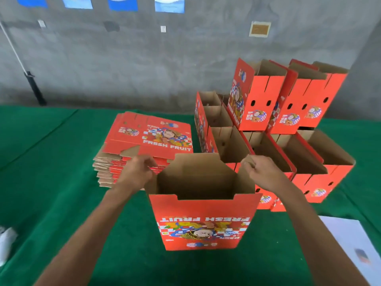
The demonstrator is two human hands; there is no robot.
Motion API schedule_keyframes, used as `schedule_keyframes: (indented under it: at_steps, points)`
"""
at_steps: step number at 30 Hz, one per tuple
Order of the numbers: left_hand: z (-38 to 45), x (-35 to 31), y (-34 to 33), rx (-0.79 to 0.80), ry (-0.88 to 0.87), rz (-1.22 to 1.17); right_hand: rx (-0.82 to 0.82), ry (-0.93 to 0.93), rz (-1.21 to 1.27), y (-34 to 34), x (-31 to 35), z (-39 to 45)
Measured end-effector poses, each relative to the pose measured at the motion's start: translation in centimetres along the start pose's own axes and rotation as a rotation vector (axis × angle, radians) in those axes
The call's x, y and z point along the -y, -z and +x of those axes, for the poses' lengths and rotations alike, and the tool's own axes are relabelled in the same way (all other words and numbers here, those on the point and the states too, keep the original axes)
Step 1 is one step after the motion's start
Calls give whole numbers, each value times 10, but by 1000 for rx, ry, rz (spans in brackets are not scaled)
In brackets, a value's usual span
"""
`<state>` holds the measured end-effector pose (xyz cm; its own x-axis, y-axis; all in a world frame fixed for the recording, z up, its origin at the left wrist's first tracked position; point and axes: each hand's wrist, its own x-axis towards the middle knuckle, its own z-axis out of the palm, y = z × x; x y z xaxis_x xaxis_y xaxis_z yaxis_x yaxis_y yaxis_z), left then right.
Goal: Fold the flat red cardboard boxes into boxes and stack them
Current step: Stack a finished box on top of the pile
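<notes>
Box in hand: an opened red box (203,219) stands upright on the green cloth (61,182) at near centre, open top up, brown inside showing, its "FRESH FRUIT" print upside down on the near face.
Left hand: the left hand (137,172) is at the box's upper left edge, fingers curled, pinching the side flap there.
Right hand: the right hand (261,172) is at the upper right edge, fingers curled and pinching that side's flap.
Paper: a white sheet (354,244) lies on the cloth at near right.
White object: something white (6,242) sits at the near left edge; too blurred to tell what.
Flat stack: a pile of unfolded boxes (148,139) lies just behind the left hand, left of centre, print side up.
Folded boxes: a row of open boxes (288,155) stands to the right, touching one another; two more boxes (288,96) sit tilted on top of them.
Wall: a grey wall (144,58) closes the far side, with blue posters (123,3) along its top.
</notes>
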<state>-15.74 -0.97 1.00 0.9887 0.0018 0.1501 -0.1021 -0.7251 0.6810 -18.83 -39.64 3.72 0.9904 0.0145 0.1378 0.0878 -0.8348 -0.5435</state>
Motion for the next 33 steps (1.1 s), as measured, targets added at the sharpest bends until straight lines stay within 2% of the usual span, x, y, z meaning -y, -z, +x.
schedule_keyframes:
  at_steps: [2, 4, 5, 6, 8, 9, 11, 14, 17, 19, 22, 24, 28, 31, 33]
  points:
    - [-7, 6, -19, -62, -124, 198, -9, -63, -1, -9, -14, -6]
    - [-12, 13, -28, -199, -364, 490, -31, -102, -6, -12, -27, -11]
    - [-14, 14, -27, -217, -486, 590, -49, -107, -5, -12, -33, -12]
    - [-15, 14, -25, -185, -618, 644, -64, -116, 1, -11, -37, -12]
    - [-21, 13, -22, -23, -846, 584, -91, -137, 18, -10, -42, -12]
    - [-26, 14, -22, 72, -861, 481, -107, -145, 20, -10, -44, -12]
    - [-36, 23, -18, 215, -712, 285, -120, -169, 24, -12, -47, -13]
    - [-51, 39, -10, 355, -497, 150, -109, -179, 29, -14, -50, -15]
    - [-61, 43, -5, 466, -436, 177, -101, -191, 19, -12, -51, -15]
    - [-63, 39, -5, 483, -488, 214, -105, -208, 24, -12, -51, -14]
    - [-64, 31, -8, 426, -570, 231, -115, -215, 3, -14, -51, -13]
    - [-63, 27, -14, 354, -498, 233, -109, -204, 19, -14, -51, -12]
    - [-60, 16, -38, 65, -420, 291, -83, -188, 24, -12, -54, -13]
    - [-58, 3, -55, -50, -370, 549, -66, -160, 17, -13, -56, -15]
    - [-60, -6, -68, -58, -373, 766, -63, -149, 73, -15, -56, -16]
